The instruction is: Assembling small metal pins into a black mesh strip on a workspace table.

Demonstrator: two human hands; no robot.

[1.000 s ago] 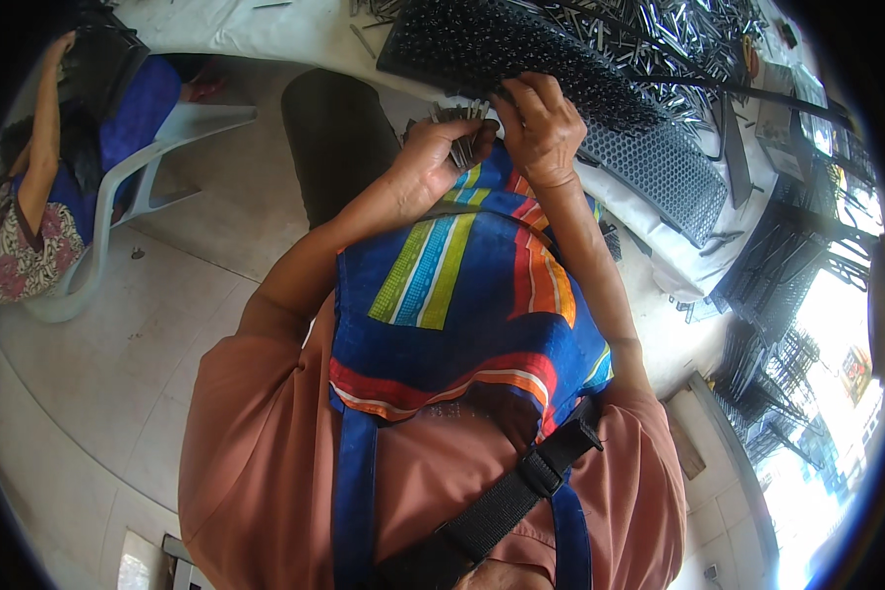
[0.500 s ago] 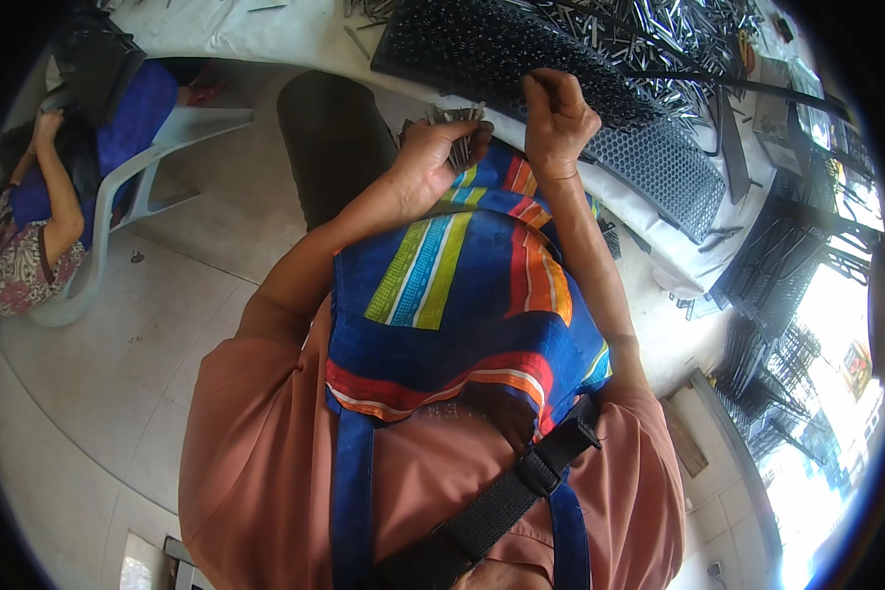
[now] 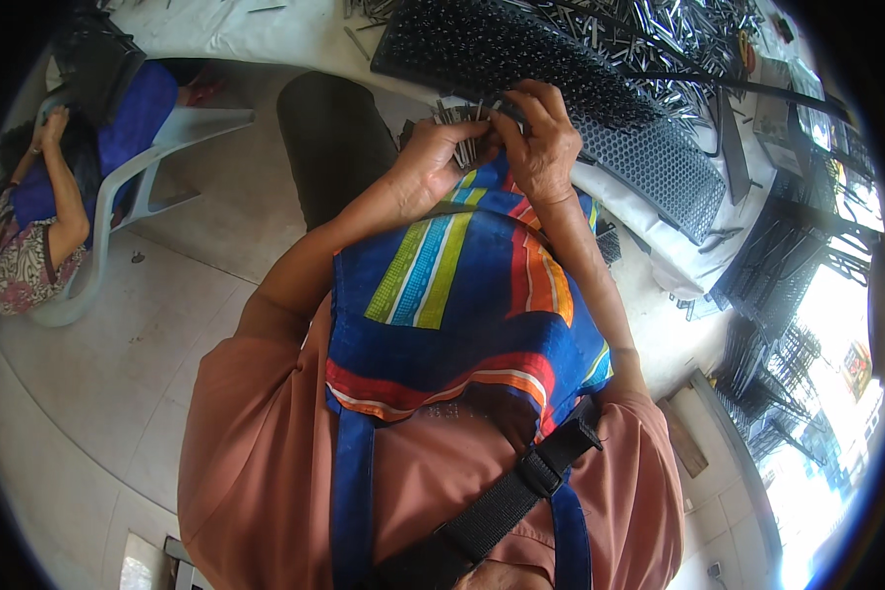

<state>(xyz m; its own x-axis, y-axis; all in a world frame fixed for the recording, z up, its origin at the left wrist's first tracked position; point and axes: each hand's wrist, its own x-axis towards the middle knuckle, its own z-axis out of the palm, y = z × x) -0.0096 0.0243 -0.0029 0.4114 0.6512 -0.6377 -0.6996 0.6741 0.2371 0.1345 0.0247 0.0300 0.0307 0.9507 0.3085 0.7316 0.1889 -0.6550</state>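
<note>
My left hand (image 3: pixel 433 162) is closed round a bunch of thin metal strips (image 3: pixel 465 138), which fan out past the thumb and fingers. Just right of it, my right hand (image 3: pixel 541 147) has its thumb and fingers drawn together in a pinch beside the bunch. What sits between those fingertips is too small to make out. Beyond both hands, a long black perforated panel (image 3: pixel 693 202) lies slanting on the table. Small dark pieces stand thickly in its holes over the far left part, while its near right end shows bare holes.
A heap of loose metal strips (image 3: pixel 669 44) lies behind the panel on the white-covered table (image 3: pixel 236 29). A dark bar (image 3: pixel 747 86) crosses there. At left, another person (image 3: pixel 54 206) sits on a pale plastic chair (image 3: pixel 103 241). Black racks (image 3: pixel 777 344) stand at right.
My right hand has come down and left from over the panel to the strips in my left hand. My left hand has barely moved.
</note>
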